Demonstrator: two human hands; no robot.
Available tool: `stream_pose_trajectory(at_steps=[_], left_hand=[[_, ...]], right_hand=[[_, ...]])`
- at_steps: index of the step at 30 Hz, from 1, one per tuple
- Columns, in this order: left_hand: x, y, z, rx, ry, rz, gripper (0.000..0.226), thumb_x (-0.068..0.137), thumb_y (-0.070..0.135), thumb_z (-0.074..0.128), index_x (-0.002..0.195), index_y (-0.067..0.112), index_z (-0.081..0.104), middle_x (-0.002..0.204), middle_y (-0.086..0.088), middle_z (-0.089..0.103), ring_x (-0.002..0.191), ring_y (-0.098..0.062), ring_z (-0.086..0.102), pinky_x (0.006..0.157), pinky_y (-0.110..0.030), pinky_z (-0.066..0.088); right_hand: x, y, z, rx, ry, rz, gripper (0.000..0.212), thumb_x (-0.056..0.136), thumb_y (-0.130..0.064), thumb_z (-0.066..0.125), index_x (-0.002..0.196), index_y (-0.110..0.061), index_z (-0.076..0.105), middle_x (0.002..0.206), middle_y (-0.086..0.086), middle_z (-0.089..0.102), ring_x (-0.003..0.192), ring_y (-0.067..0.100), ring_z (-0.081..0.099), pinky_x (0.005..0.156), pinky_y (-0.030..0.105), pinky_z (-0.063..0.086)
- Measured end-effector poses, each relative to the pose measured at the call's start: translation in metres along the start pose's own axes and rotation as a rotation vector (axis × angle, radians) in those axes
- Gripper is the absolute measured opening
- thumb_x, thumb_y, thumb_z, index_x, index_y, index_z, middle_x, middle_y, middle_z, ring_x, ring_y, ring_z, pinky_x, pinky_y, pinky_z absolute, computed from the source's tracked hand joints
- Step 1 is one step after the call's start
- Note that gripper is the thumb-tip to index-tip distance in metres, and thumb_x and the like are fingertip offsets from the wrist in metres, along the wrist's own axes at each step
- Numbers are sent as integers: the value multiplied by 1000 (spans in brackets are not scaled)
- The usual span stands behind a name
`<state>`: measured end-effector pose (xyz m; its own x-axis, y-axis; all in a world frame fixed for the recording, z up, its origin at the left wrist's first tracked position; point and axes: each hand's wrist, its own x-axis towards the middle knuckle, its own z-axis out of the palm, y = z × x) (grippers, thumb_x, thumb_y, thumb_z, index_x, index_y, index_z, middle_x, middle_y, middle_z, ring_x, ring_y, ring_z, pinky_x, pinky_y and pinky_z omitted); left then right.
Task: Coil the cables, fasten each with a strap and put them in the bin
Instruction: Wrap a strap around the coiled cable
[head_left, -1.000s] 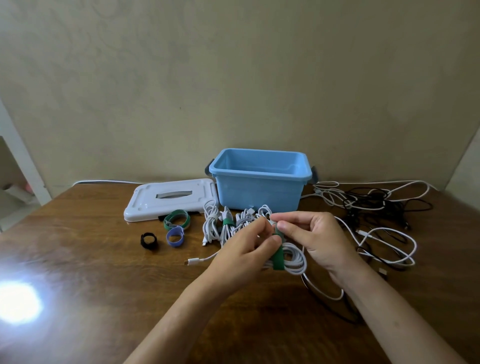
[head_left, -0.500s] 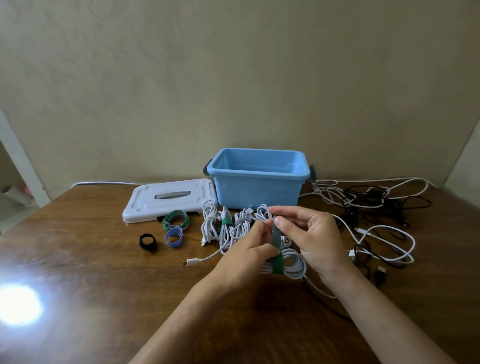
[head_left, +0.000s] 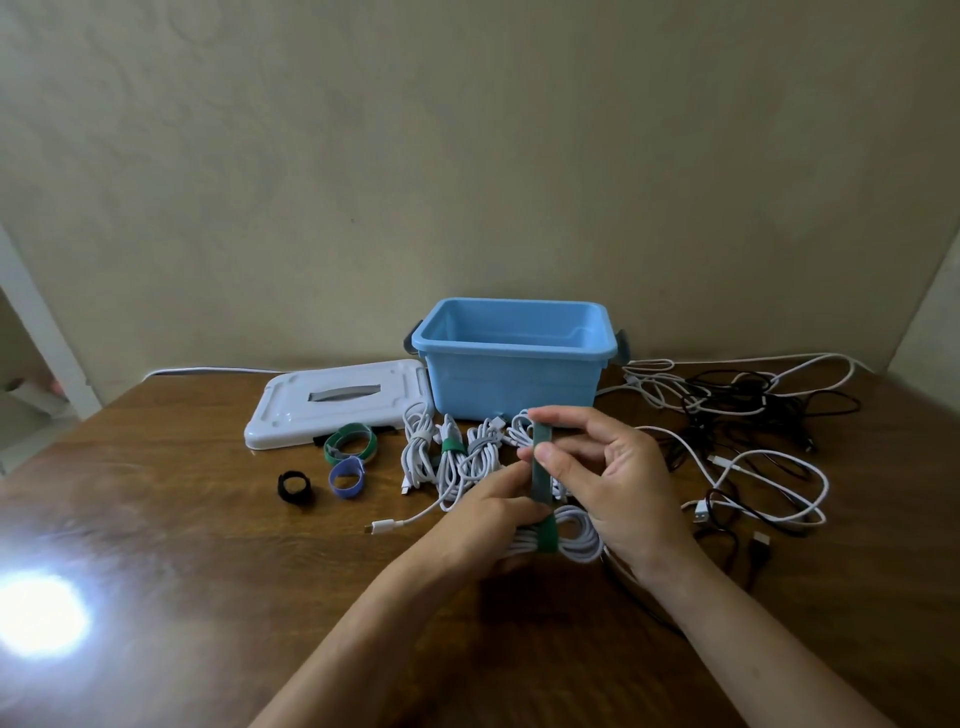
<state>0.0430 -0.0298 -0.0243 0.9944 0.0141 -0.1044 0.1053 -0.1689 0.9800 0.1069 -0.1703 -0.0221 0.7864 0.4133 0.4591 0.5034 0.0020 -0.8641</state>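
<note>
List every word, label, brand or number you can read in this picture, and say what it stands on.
None can be read.
blue bin: plain walls, no label showing.
white lid: a grey slot and moulded ridges only, no print legible.
green strap, pinched by the right hand over the coil held in the left hand: no marking visible.
Cable plugs: too small to tell.

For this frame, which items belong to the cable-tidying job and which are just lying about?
Belonging to the job:
left hand holding the white coil
right hand pulling the green strap
spare straps
bundled white cables
loose cables
blue bin

Just lying about:
white lid
</note>
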Motion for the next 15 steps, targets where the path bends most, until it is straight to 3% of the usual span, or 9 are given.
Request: stream_pose_trajectory(at_steps=[2,5,8,11,13,15], left_hand=[[0,-1,-4,12,38,9,25,102,4,48,117,21,58,115,-20,66,95,-37,60,81,-46,44],[-1,-5,-9,42,96,63,28,103,11,50,112,34,62,99,-3,72,99,-46,65,79,-46,49],[-1,-6,-14,72,170,119,19,104,17,53,116,22,66,100,-7,71,83,-32,71,66,-35,55],[0,-6,-21,38,209,90,18,103,15,54,114,1,59,79,-12,65,56,-15,58,46,-25,43],[-1,-5,-25,23,230,53,18,103,15,51,113,0,56,77,-13,62,54,-16,54,43,-24,39],[-1,-4,-29,21,251,30,16,104,17,51,111,5,58,86,-19,66,59,-20,57,47,-27,40]], right_hand=[[-1,0,2,-74,-10,-32,36,95,-16,70,126,-34,65,91,-14,79,100,5,73,96,39,57],[-2,2,4,-125,-39,-65,47,95,-23,71,136,-41,56,95,-14,78,100,8,72,94,41,58],[-3,2,6,-42,-137,-36,62,95,-24,72,145,-44,42,111,-12,76,109,9,71,96,42,58],[-3,5,6,-38,-233,-11,79,87,-32,79,147,-49,30,131,-17,67,126,-1,59,106,29,50],[-3,8,5,-73,-291,-4,84,77,-37,85,141,-52,32,135,-21,59,130,-5,53,106,20,46],[-1,12,3,-170,-300,-41,70,73,-35,90,126,-46,47,124,-22,62,120,-4,60,97,18,50]])
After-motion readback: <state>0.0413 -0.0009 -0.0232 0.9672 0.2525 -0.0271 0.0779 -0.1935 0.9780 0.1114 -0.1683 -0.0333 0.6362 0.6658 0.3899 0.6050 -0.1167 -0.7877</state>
